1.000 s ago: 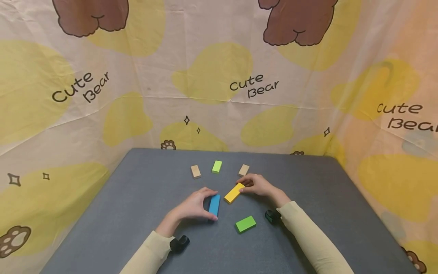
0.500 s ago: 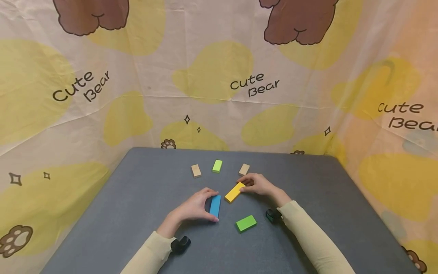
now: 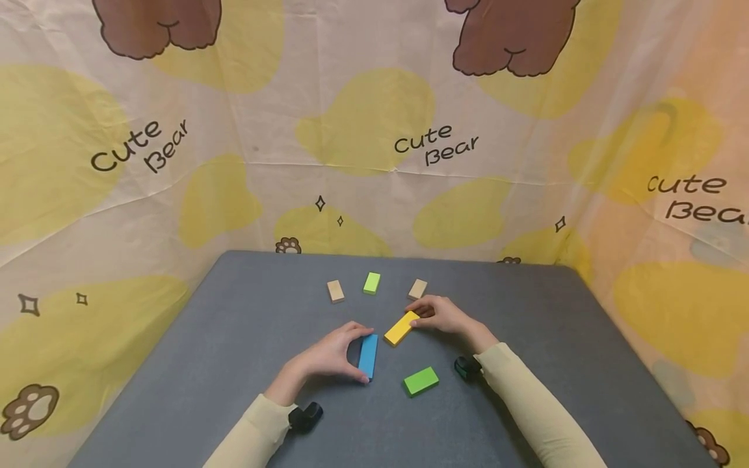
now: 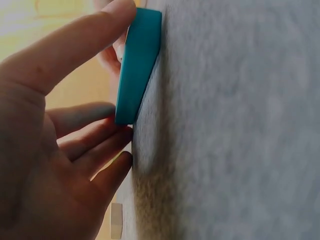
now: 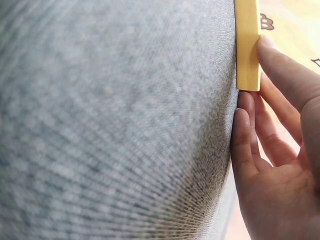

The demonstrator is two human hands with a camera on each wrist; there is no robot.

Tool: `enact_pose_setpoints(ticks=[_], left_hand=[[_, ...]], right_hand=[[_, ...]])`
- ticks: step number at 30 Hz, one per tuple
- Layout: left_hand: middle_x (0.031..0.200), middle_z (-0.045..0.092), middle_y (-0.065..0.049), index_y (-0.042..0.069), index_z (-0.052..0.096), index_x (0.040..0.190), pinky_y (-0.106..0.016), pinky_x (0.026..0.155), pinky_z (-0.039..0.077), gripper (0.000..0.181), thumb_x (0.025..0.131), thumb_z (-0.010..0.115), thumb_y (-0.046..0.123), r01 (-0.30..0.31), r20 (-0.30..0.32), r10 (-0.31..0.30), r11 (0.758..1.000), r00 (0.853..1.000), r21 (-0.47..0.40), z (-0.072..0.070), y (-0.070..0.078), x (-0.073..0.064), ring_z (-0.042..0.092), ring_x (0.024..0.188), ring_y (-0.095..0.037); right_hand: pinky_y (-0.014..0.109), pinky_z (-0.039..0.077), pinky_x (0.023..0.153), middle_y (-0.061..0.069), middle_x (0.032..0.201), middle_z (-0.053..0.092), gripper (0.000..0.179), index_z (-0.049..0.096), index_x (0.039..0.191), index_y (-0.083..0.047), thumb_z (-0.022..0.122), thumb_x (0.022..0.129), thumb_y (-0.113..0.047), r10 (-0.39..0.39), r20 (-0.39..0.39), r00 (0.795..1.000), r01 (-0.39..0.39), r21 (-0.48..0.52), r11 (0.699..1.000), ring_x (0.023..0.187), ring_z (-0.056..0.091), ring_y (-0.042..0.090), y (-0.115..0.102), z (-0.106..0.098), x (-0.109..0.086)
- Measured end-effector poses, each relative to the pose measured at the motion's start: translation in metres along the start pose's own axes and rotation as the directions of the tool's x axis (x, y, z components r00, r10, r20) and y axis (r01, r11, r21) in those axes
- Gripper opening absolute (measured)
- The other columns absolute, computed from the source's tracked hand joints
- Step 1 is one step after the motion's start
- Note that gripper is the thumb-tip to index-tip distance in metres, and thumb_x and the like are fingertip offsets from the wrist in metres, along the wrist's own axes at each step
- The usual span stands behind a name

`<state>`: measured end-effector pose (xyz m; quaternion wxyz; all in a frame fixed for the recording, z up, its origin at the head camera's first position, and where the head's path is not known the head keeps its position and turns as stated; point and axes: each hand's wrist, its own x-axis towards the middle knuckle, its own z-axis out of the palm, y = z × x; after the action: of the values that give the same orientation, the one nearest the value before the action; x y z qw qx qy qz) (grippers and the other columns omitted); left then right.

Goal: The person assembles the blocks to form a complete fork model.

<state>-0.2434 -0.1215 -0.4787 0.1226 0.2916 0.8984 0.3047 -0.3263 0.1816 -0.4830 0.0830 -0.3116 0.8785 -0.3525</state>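
Note:
My left hand [image 3: 332, 354] holds a blue block [image 3: 368, 357] lengthwise, thumb at its near end and fingertips at its far end. In the left wrist view the blue block [image 4: 140, 65] looks teal and lies close along the grey surface. My right hand [image 3: 445, 316] pinches the right end of a yellow block [image 3: 401, 328], which points toward the blue one with a gap between them. The right wrist view shows the thumb on top of the yellow block [image 5: 247, 47], the other fingers below and behind its end. A green block [image 3: 420, 381] lies nearer, apart from both hands.
Farther back on the grey table [image 3: 263, 286] lie a light green block [image 3: 371, 283] and two plain wooden blocks, one to the left [image 3: 335, 292] and one [image 3: 417, 289] just beyond my right fingers. A bear-print cloth [image 3: 363, 123] hangs around the table.
The blue block and my left thumb have shifted slightly toward the near side, showing more of the block's near end. My right hand and the yellow block have stayed almost still.

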Motion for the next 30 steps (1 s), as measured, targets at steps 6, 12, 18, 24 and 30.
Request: enact_pose_setpoints(ticks=[6,12,18,24,30], left_hand=[[0.139,0.049,-0.003,0.017,0.045,0.144,-0.049,0.106,0.044,0.089,0.07,0.083,0.046,0.0,0.032,0.001,1.0,0.999,-0.021,-0.0045,-0.0003,-0.0011,0.05,0.125,-0.021],[0.139,0.05,-0.003,0.018,0.045,0.144,-0.048,0.105,0.044,0.088,0.07,0.082,0.048,-0.001,0.028,0.002,1.0,1.0,-0.008,-0.0044,-0.0006,-0.0006,0.05,0.125,-0.02],[0.138,0.05,-0.002,0.017,0.045,0.144,-0.046,0.105,0.045,0.089,0.07,0.082,0.05,-0.001,0.022,0.001,1.0,1.0,0.002,-0.0029,-0.0021,0.0003,0.051,0.123,-0.019],[0.137,0.05,-0.002,0.017,0.045,0.144,-0.046,0.105,0.046,0.089,0.07,0.081,0.051,-0.006,0.015,0.006,1.0,1.0,0.012,-0.0021,-0.0028,0.001,0.051,0.123,-0.018],[0.138,0.05,-0.003,0.017,0.045,0.144,-0.047,0.105,0.045,0.089,0.07,0.082,0.05,0.0,0.015,0.0,1.0,1.0,0.011,-0.0023,-0.0015,0.0012,0.051,0.123,-0.02]], right_hand=[[0.037,0.056,0.092,0.01,0.121,0.068,0.04,0.066,0.122,-0.011,0.072,0.086,-0.027,0.047,0.018,0.999,-0.048,0.033,0.998,0.109,0.066,0.024,-0.0038,-0.0014,0.0001],[0.035,0.056,0.093,0.009,0.121,0.068,0.039,0.066,0.122,-0.013,0.072,0.086,-0.027,0.068,0.022,0.997,-0.069,0.026,0.997,0.109,0.066,0.023,-0.004,-0.0017,0.0007],[0.036,0.056,0.093,0.007,0.121,0.068,0.039,0.066,0.122,-0.014,0.072,0.086,-0.027,0.079,0.022,0.997,-0.08,0.031,0.996,0.109,0.066,0.022,-0.0031,-0.0005,0.0018],[0.036,0.056,0.093,0.008,0.122,0.068,0.04,0.066,0.122,-0.013,0.073,0.086,-0.028,0.083,0.025,0.996,-0.084,0.038,0.996,0.109,0.066,0.022,-0.0038,-0.0005,0.0017],[0.036,0.056,0.094,0.008,0.122,0.067,0.04,0.066,0.122,-0.013,0.073,0.085,-0.028,0.083,0.024,0.996,-0.084,0.042,0.996,0.11,0.066,0.023,-0.0027,-0.0005,0.0015]])
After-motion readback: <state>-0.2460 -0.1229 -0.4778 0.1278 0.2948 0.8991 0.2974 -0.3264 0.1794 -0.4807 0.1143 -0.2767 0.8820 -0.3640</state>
